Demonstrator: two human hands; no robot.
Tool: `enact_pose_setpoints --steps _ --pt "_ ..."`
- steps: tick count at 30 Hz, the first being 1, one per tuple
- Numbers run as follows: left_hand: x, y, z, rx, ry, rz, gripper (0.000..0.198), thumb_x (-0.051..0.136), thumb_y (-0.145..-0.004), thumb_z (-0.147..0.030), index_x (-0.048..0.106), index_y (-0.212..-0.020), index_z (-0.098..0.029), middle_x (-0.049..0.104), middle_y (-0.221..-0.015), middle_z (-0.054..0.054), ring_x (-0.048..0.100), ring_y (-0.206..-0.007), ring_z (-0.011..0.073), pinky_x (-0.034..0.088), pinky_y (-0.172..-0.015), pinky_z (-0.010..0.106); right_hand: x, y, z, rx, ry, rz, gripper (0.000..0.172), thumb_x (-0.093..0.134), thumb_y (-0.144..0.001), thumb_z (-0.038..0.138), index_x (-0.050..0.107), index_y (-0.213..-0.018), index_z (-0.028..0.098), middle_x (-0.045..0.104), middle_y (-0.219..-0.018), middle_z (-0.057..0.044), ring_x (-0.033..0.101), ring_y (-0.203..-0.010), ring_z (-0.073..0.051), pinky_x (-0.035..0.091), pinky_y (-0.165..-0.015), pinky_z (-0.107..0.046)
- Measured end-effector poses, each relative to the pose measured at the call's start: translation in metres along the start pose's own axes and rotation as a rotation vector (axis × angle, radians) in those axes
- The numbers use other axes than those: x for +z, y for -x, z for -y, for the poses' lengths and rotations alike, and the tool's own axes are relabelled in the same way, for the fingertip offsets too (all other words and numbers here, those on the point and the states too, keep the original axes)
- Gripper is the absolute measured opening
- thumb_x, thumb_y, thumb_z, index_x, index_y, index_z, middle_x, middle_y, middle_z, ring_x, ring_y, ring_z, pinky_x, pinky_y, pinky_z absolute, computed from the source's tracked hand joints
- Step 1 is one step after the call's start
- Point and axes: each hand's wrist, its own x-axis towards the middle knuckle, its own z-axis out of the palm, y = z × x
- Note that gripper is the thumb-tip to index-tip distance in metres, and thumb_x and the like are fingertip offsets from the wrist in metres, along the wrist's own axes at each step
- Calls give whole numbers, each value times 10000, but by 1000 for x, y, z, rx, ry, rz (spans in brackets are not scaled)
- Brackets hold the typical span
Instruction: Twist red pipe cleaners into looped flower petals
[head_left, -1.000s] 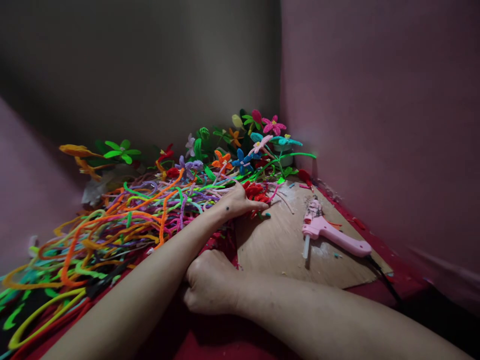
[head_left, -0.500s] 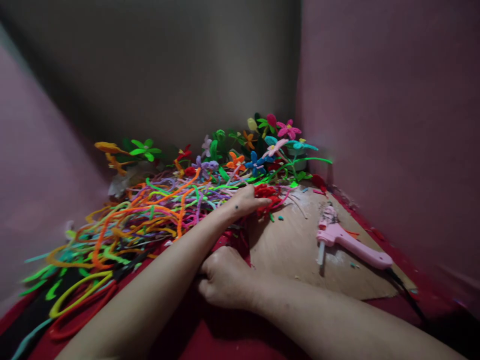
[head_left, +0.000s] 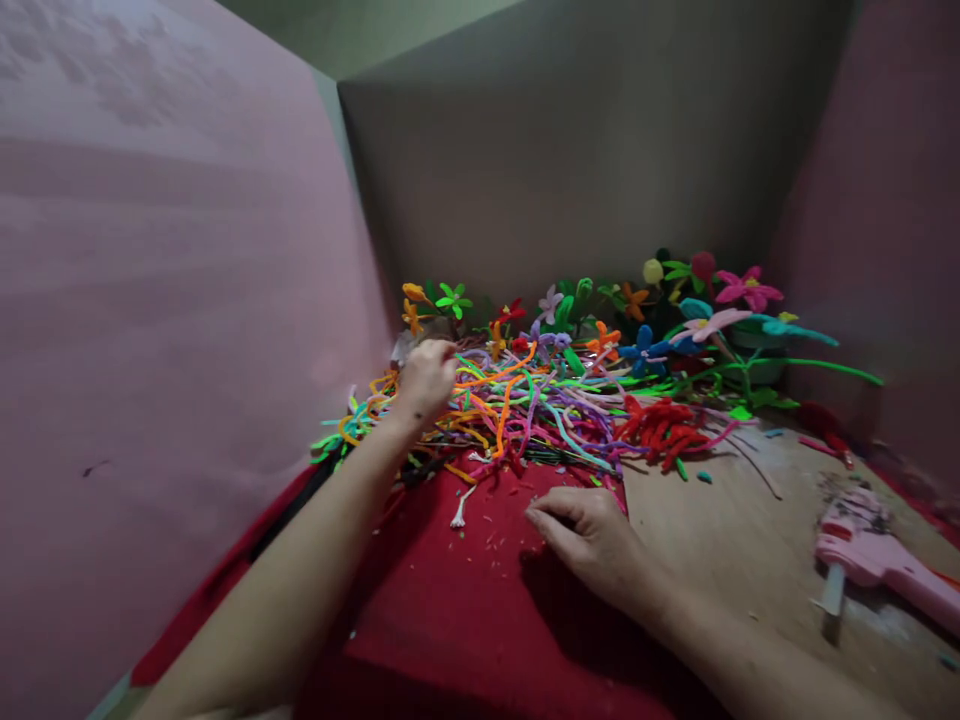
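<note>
Head view: I have the left hand (head_left: 429, 382) at the left end of the pipe-cleaner pile (head_left: 517, 405); its fingers are hidden, so I cannot tell its state. My right hand (head_left: 592, 530) is closed, thumb against fingers, near the pile, over red cloth (head_left: 450, 610).

Home-like craft corner (pink walls (head_left: 187, 350)): fuzzy stems (head_left: 529, 405), handmade flowers (head_left: 750, 288), glue gun (head_left: 859, 548).
</note>
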Motion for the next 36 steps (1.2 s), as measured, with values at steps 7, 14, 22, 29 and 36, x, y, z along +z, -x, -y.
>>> enact_pose_setpoints --steps 7,14,22,29,36 --pt "-4 12 84 -90 3 155 365 520 -735 -334 620 -1047 -174 675 -913 41 602 -874 207 448 -768 286 2 1 0 -27 54 20 266 469 -841 230 618 -635 153 565 -573 -8 514 -552 -104 329 -542 -224" --pt "14 36 71 44 7 247 263 440 -757 -189 633 -936 -184 656 -885 25 576 -863 184 428 -786 287 -1 -1 4 113 -12 -18 289 478 -829 304 628 -635 150 565 -574 -13 496 -554 -121 359 -535 -233" --pt "38 78 44 166 -133 276 404 483 -773 -145 474 -1176 -121 548 -1115 141 454 -1060 247 352 -916 398 -4 -38 24 207 -64 -23 245 529 -781 327 665 -674 153 596 -585 -5 515 -559 -125 396 -533 -231" --pt "51 87 37 161 -218 283 325 385 -801 -104 502 -1103 -74 555 -1038 157 484 -955 236 393 -837 371 36 -131 22 -174 8 -82 264 495 -788 168 664 -990 159 688 -919 -64 624 -826 -158 473 -746 -274" --pt "54 87 34 200 -273 314 322 411 -769 -97 557 -1043 -12 572 -1019 206 498 -1001 287 389 -859 413 91 -225 35 -190 536 148 333 388 -862 132 660 -1047 181 676 -1033 -41 607 -944 -113 439 -812 -177"
